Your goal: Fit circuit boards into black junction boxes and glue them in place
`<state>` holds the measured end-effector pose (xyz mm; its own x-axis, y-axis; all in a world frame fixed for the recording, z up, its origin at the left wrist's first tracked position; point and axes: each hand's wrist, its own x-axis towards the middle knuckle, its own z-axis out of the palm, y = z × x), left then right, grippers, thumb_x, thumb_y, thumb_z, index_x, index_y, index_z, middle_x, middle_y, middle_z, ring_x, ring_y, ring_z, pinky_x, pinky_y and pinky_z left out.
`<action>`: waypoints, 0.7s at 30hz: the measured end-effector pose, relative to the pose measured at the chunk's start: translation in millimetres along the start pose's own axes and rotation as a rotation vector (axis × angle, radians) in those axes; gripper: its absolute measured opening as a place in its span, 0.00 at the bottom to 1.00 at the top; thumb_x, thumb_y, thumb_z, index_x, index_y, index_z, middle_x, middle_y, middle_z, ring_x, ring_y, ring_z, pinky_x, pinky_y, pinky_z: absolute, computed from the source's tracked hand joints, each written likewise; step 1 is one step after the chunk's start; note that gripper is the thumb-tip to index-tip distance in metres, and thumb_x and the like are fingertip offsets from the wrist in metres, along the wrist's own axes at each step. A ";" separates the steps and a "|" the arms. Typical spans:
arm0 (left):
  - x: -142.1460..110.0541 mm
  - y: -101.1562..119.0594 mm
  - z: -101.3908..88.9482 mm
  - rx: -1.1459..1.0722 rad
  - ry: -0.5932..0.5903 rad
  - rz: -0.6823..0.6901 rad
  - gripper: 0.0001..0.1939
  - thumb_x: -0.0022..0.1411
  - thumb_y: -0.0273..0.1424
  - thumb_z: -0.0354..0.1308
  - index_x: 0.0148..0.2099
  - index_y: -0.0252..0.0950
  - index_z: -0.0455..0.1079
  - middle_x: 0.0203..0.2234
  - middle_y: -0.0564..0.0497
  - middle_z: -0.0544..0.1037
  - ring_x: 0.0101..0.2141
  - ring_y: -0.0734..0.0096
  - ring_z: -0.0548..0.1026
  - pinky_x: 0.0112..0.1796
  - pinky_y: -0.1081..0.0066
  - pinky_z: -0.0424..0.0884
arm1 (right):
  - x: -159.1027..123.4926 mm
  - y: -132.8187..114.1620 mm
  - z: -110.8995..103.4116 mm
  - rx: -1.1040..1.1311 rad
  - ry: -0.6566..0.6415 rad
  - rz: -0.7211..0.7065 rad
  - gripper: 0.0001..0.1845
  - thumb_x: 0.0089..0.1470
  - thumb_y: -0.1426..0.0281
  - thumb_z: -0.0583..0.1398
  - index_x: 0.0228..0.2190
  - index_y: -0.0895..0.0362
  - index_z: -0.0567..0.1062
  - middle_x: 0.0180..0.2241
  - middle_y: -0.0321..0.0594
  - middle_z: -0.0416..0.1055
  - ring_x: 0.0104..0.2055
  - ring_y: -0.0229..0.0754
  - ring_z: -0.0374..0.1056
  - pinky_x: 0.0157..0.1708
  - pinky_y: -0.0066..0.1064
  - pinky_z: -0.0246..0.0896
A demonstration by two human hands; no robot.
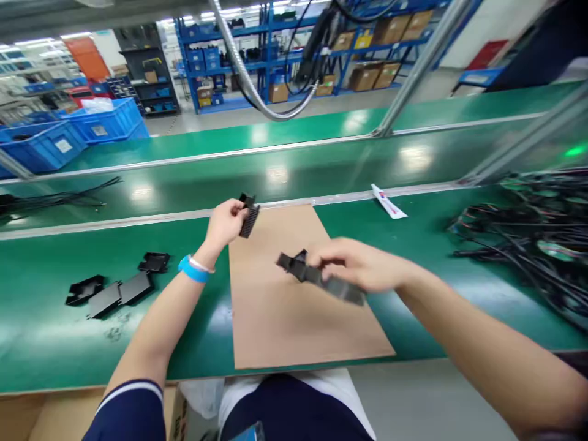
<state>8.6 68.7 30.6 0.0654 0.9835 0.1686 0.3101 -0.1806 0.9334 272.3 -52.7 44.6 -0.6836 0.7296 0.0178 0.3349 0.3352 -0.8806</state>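
My left hand [226,223] grips a black ribbed part, like a small heat sink [249,218], above the top left corner of a cardboard sheet [266,331]. Over the middle of that sheet, my right hand [351,263] is closed on a long black plastic piece [316,277], blurred by motion, with a raised tab near its left end. The two held pieces are apart. Left of my left forearm, several black plastic housings [122,291] lie on the green bench, some with their hollow side up.
A white tube [388,202] lies behind the sheet to the right. Tangled black cables with circuit boards [528,239] cover the right side, and thin black cables [68,197] lie at far left. A metal conduit [243,76] hangs overhead. Blue bins [108,119] stand beyond the bench.
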 end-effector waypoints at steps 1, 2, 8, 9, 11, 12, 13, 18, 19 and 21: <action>10.8 1.2 23.8 0.062 -0.030 0.019 0.03 0.52 0.27 0.63 0.28 0.36 0.72 0.25 0.51 0.75 0.34 0.64 0.73 0.41 0.66 0.67 | -24.1 1.0 6.2 -0.158 0.000 -0.005 0.09 0.60 0.68 0.58 0.34 0.58 0.76 0.34 0.43 0.73 0.37 0.41 0.67 0.39 0.32 0.64; 18.4 1.6 45.8 0.120 -0.055 0.036 0.04 0.52 0.25 0.63 0.27 0.36 0.71 0.27 0.50 0.76 0.38 0.61 0.73 0.45 0.63 0.66 | -43.9 4.7 14.4 -0.300 0.030 -0.005 0.09 0.61 0.72 0.55 0.35 0.58 0.76 0.35 0.44 0.72 0.39 0.41 0.66 0.42 0.33 0.63; 18.1 -18.4 117.5 0.336 -0.144 0.119 0.10 0.51 0.22 0.65 0.22 0.36 0.69 0.30 0.43 0.77 0.52 0.47 0.67 0.59 0.48 0.51 | -70.0 54.3 47.9 -0.804 0.113 0.000 0.13 0.56 0.78 0.53 0.31 0.58 0.77 0.39 0.50 0.70 0.45 0.50 0.64 0.45 0.44 0.63; 15.3 -23.6 118.2 0.356 -0.147 0.129 0.10 0.51 0.22 0.65 0.22 0.36 0.70 0.30 0.43 0.77 0.53 0.46 0.67 0.60 0.47 0.49 | -63.6 59.3 46.5 -0.811 0.129 -0.033 0.11 0.56 0.76 0.55 0.31 0.57 0.78 0.46 0.52 0.70 0.51 0.54 0.63 0.49 0.47 0.62; 10.8 -30.7 112.3 0.382 -0.139 0.149 0.08 0.51 0.25 0.66 0.23 0.37 0.73 0.31 0.42 0.77 0.55 0.45 0.65 0.61 0.46 0.47 | -46.8 63.1 42.4 -0.816 0.140 -0.103 0.08 0.55 0.74 0.58 0.31 0.56 0.79 0.57 0.53 0.64 0.61 0.59 0.57 0.55 0.51 0.58; 9.0 -31.8 107.0 0.388 -0.136 0.161 0.06 0.51 0.26 0.67 0.25 0.37 0.74 0.34 0.42 0.77 0.56 0.46 0.64 0.61 0.47 0.46 | -37.6 62.0 41.4 -0.833 0.134 -0.130 0.08 0.55 0.72 0.59 0.32 0.56 0.80 0.60 0.53 0.63 0.62 0.59 0.56 0.56 0.52 0.58; 7.5 -31.2 100.8 0.391 -0.134 0.175 0.05 0.50 0.28 0.68 0.26 0.38 0.75 0.38 0.42 0.77 0.57 0.46 0.63 0.62 0.48 0.46 | -28.3 59.3 41.9 -0.861 0.126 -0.147 0.09 0.56 0.71 0.59 0.33 0.55 0.80 0.59 0.53 0.64 0.61 0.58 0.59 0.54 0.50 0.60; 12.9 -25.0 71.3 0.379 -0.189 0.244 0.09 0.46 0.39 0.68 0.26 0.39 0.76 0.42 0.41 0.75 0.51 0.45 0.69 0.60 0.48 0.55 | 14.4 36.8 56.8 -1.037 0.144 -0.159 0.14 0.57 0.60 0.56 0.40 0.44 0.79 0.43 0.40 0.77 0.42 0.47 0.71 0.37 0.38 0.66; 19.8 -27.7 67.6 0.383 -0.202 0.258 0.12 0.45 0.41 0.67 0.26 0.38 0.76 0.42 0.40 0.75 0.49 0.42 0.69 0.58 0.45 0.57 | 21.7 33.6 58.3 -1.074 0.158 -0.157 0.14 0.56 0.60 0.56 0.42 0.40 0.78 0.44 0.35 0.78 0.42 0.44 0.71 0.34 0.35 0.64; 36.6 -37.0 63.1 0.406 -0.223 0.280 0.16 0.44 0.45 0.65 0.25 0.36 0.76 0.43 0.37 0.74 0.48 0.37 0.70 0.55 0.42 0.59 | 31.6 29.0 58.6 -1.154 0.197 -0.128 0.14 0.55 0.60 0.55 0.41 0.34 0.77 0.45 0.27 0.79 0.42 0.41 0.72 0.33 0.32 0.61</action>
<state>59.3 110.8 -17.8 0.3841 0.8795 0.2808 0.5907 -0.4679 0.6574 222.4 -54.9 -8.2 -0.6767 0.6971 0.2370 0.7288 0.6798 0.0815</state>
